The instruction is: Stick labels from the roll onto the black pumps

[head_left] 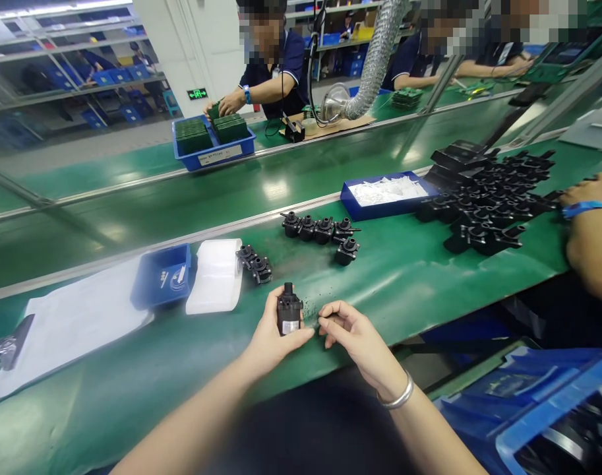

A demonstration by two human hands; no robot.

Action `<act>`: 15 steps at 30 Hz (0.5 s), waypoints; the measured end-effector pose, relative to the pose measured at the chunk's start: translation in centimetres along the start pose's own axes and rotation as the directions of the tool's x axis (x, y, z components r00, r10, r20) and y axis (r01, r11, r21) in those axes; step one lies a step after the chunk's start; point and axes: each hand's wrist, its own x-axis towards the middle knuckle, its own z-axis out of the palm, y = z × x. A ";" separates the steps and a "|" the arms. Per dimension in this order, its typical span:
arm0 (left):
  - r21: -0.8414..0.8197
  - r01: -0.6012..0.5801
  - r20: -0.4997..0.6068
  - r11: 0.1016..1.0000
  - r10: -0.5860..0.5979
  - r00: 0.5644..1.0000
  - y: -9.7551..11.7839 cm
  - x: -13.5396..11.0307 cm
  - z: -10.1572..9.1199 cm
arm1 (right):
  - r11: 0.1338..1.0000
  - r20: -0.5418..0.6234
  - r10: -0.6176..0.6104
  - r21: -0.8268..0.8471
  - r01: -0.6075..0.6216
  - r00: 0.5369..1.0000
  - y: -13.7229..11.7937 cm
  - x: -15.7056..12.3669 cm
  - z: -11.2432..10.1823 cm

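My left hand (pixel 271 333) is closed around a small black pump-like part (pixel 289 315) with a white label, held upright just above the green bench (pixel 404 277). My right hand (pixel 353 333) sits close to its right, fingertips pinched together near the part; what they hold, if anything, is too small to name. Beyond my hands lie two black parts (pixel 255 262) and a row of several more (pixel 323 231).
A roll of white labels (pixel 216 276) and a small blue tray (pixel 162 277) lie left, beside white sheets (pixel 73 323). A blue tray of white pieces (pixel 387 194) and a heap of black parts (pixel 488 198) sit right, by a co-worker's arm (pixel 592 231). People work across the conveyor.
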 end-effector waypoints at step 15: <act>0.325 -0.187 0.007 0.927 0.195 0.981 -0.6 1.1 -2.3 | 0.994 -0.034 -0.083 -0.075 0.080 0.996 0.5 1.1 -0.2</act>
